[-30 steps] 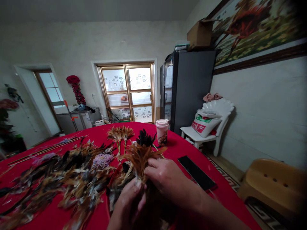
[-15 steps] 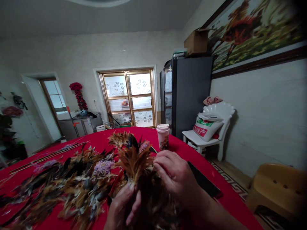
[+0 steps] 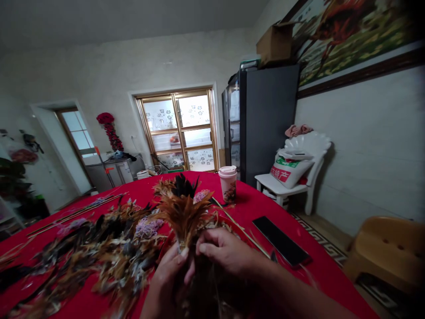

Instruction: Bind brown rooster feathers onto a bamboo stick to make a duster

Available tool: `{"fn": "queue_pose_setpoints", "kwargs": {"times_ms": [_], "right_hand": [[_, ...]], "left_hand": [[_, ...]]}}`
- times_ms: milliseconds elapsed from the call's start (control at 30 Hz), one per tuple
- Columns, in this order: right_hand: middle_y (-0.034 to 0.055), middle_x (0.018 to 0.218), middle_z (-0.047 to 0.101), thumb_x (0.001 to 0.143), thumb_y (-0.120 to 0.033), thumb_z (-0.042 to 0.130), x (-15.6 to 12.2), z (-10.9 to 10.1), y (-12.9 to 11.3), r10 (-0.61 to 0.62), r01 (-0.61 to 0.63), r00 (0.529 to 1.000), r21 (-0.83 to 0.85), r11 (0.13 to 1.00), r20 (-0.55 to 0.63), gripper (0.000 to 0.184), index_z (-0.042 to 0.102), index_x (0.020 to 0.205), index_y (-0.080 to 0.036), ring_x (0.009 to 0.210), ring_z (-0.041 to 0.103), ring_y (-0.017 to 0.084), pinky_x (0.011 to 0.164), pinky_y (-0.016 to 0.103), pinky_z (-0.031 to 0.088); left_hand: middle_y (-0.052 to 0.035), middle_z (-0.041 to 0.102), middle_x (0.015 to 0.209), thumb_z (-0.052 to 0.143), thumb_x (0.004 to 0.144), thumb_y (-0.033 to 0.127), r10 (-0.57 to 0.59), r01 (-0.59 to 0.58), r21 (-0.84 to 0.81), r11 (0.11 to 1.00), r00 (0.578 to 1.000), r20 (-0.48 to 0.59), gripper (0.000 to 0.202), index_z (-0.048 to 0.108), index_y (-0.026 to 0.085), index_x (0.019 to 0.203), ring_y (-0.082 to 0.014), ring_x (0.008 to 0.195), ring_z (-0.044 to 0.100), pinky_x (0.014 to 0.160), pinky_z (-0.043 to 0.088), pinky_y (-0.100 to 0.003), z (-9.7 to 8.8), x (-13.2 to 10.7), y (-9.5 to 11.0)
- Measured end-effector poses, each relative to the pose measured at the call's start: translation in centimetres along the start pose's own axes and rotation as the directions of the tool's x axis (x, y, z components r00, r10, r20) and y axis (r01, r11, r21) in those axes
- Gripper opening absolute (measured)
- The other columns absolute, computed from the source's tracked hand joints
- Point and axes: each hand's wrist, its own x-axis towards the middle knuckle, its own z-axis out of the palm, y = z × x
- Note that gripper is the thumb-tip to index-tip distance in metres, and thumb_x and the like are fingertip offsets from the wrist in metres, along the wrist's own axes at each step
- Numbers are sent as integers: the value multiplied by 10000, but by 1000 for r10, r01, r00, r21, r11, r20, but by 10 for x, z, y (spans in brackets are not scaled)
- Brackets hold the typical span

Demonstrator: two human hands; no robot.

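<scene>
Feather bunch, ragged glossy brown over darker plumes, stands upright over the table's red cloth, gripped low between the closed fingers of the left hand and right hand, a loose feather heap close leftward, open cloth rightward before a black phone.

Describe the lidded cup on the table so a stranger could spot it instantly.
On the red-covered table, at the far edge near the dark fridge, stands a paper cup. Its pale pink lid and printed side set it apart from the loose feathers.
</scene>
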Motion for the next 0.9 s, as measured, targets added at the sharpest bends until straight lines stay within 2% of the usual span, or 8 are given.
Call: {"fn": "queue_pose_setpoints", "kwargs": {"times_ms": [100, 167, 267, 367, 467, 700, 800, 900], "right_hand": [[-15, 666, 541, 729, -118, 446, -4, -3, -5, -77, 70, 996, -165, 984, -34, 169, 614, 744, -130, 656, 467, 104, 630, 195, 357], [-15, 672, 563, 729, -95, 429, -6, 0, -7, -129, 117, 991, -267, 956, -29, 210, 633, 746, -142, 673, 497, 109, 635, 188, 361], [-19, 660, 576, 714, -62, 414, -10, 7, -9, -206, 184, 978, -326, 927, -33, 238, 635, 725, -148, 668, 521, 105, 643, 175, 368], [-17, 673, 587, 709, -63, 422, -12, 15, -8, -247, 217, 968, -349, 912, -43, 217, 621, 703, -149, 680, 532, 111, 663, 184, 369], [-15, 667, 577, 715, -83, 421, -10, 21, -2, -196, 170, 977, -259, 951, -82, 191, 601, 688, -143, 671, 526, 116, 642, 191, 369], [-6, 656, 570, 704, -143, 441, 2, 24, 18, -111, 122, 989, 112, 986, -103, 167, 604, 679, -124, 667, 514, 119, 666, 214, 398], [-6, 637, 566, 694, -148, 450, 2, 19, 16, -88, 98, 990, 80, 992, -113, 151, 598, 670, -129, 632, 505, 117, 624, 211, 399], [3, 674, 590, 686, -132, 444, -1, 13, 9, -134, 126, 981, -67, 990, -138, 167, 609, 667, -141, 662, 523, 130, 641, 216, 414]], "left_hand": [[-27, 663, 637, 628, 701, 393, 65, -56, 120, 991, 996, -69, 355, 654, 152, 960, -172, 534, 583, 550, 464, -270, -4, 7, -2], [-73, 712, 852, 566, 739, 418, 215, -166, 375, 912, 972, -94, 368, 640, 177, 1007, -232, 741, 634, 682, 478, -315, -9, 11, -3], [-107, 717, 919, 405, 822, 414, 394, -277, 815, 509, 917, 66, 358, 612, 197, 1018, -264, 827, 646, 712, 463, -340, -13, 14, -4], [-102, 716, 701, 329, 848, 341, 361, -225, 970, 88, 915, 180, 306, 576, 184, 937, -279, 640, 674, 541, 429, -331, -12, 13, -9], [-63, 676, 541, 344, 836, 295, 353, -181, 977, -111, 912, 209, 227, 531, 176, 889, -283, 518, 663, 445, 363, -327, -7, 12, -15], [-65, 685, 548, 318, 799, 146, 418, -220, 957, -186, 864, 280, 238, 539, 155, 887, -263, 480, 658, 418, 381, -327, -9, 13, -25], [-56, 719, 660, 350, 805, 136, 479, -323, 939, -122, 809, 340, 272, 528, 146, 1011, -228, 550, 680, 459, 439, -294, -10, 11, -24], [-99, 732, 956, 354, 858, 163, 553, -429, 902, -47, 741, 381, 330, 488, 147, 1159, -194, 779, 701, 592, 501, -247, -9, 9, -21]]}}
